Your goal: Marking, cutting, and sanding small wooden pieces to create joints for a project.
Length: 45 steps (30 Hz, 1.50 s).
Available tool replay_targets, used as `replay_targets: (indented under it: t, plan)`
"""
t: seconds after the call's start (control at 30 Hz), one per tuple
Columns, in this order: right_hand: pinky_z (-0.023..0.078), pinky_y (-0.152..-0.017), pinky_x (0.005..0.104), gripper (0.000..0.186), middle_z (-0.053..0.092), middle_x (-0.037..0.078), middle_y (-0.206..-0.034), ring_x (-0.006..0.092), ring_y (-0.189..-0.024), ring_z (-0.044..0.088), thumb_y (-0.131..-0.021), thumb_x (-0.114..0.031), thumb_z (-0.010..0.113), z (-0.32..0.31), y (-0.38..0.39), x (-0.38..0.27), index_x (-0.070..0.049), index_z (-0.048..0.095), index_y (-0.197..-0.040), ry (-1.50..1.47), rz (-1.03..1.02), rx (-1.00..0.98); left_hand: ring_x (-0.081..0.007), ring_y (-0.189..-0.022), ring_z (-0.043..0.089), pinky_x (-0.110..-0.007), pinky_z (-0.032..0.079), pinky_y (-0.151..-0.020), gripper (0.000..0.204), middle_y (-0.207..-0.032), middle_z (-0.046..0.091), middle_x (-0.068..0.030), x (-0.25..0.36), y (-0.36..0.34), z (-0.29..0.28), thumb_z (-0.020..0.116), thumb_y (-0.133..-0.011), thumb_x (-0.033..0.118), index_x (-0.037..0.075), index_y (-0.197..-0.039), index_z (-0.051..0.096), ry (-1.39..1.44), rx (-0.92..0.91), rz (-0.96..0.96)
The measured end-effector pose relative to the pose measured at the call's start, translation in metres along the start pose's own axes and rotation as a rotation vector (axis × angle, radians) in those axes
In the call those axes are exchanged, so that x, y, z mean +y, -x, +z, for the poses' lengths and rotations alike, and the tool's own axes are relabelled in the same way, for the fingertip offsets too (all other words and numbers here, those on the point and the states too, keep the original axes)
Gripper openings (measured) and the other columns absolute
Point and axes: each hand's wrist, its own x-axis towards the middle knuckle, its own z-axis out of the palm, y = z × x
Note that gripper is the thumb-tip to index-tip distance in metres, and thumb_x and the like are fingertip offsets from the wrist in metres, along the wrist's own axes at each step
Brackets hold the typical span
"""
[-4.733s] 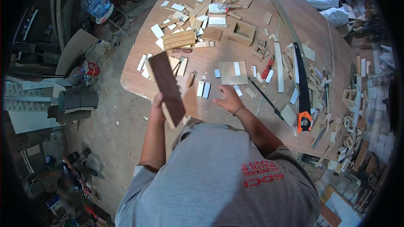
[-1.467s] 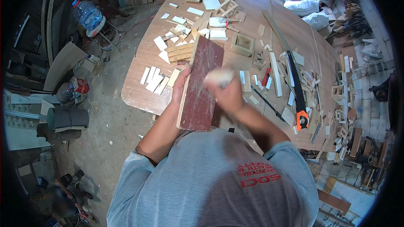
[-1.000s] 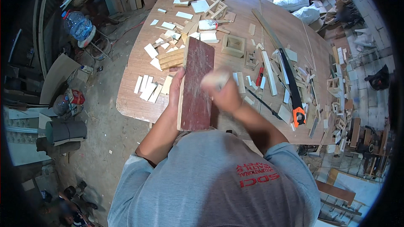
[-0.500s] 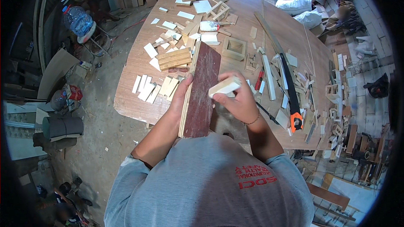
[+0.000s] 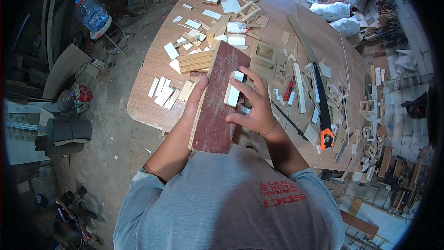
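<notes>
My left hand (image 5: 193, 105) grips the long edge of a thick plywood board (image 5: 213, 122) with a scuffed dark red face, held tilted above the table's near edge. On that red face lies a small wooden block (image 5: 234, 90), white on top with pale wood along its side. The fingers of my right hand (image 5: 260, 109) are bent round the block, fingertips on its upper end and thumb on the board's right edge. My right palm is turned toward the board, and part of the block's far side is hidden.
Wood strips (image 5: 196, 61) and white-faced offcuts (image 5: 163, 96) cover the table's left side. Beyond the board are a small open wooden box (image 5: 263, 54) and a white bottle (image 5: 237, 28). To the right lies a handsaw (image 5: 326, 136) with an orange handle, beside a red-handled tool (image 5: 289, 91).
My right hand has brought the small block leftward onto the board's red face and turned it more upright. The board has tilted to show more of that face.
</notes>
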Motion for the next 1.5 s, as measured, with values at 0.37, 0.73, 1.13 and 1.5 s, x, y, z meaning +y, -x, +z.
replay_targets:
  t: [0.37,0.73,1.13,1.5]
  plan:
    - [0.039,-0.088,0.0512,0.055,0.054,0.013,-0.109,0.0321,-0.099,0.054,-0.054,-0.034,0.082,0.007,0.010,-0.034,-0.012,0.057,-0.099,-0.117,-0.332,-0.164,-0.0280,-0.097,0.063,-0.042,0.053,-0.086,0.060,-0.106,0.063,-0.0175,0.008,-0.004,0.001,0.047,-0.090,0.054,0.003,-0.121,0.054,0.076,-0.058,-0.140]
    - [0.044,-0.079,0.0404,0.064,0.053,0.012,-0.104,0.0271,-0.093,0.053,-0.057,-0.037,0.083,0.014,0.008,-0.007,-0.011,0.059,-0.110,-0.198,-0.217,-0.062,-0.0294,-0.094,0.064,-0.041,0.055,-0.079,0.059,-0.113,0.060,-0.0176,0.002,0.001,0.003,0.045,-0.091,0.052,0.005,-0.126,0.051,0.014,-0.072,-0.134]
    - [0.042,-0.078,0.0441,0.054,0.055,0.011,-0.097,0.0287,-0.090,0.054,-0.051,-0.036,0.083,0.012,-0.004,-0.002,-0.014,0.064,-0.096,-0.036,0.024,0.021,-0.0307,-0.105,0.061,-0.045,0.050,-0.092,0.058,-0.120,0.059,-0.0199,0.001,-0.013,-0.013,0.041,-0.094,0.048,0.001,-0.128,0.049,0.045,-0.098,-0.045]
    - [0.045,-0.077,0.0399,0.052,0.052,0.012,-0.092,0.0286,-0.081,0.055,-0.048,-0.025,0.085,0.021,0.013,-0.039,-0.008,0.060,-0.091,-0.173,-0.355,-0.049,-0.0317,-0.101,0.062,-0.043,0.052,-0.089,0.060,-0.117,0.059,-0.0207,0.003,-0.018,-0.011,0.038,-0.094,0.049,0.002,-0.129,0.048,0.076,-0.061,-0.084]
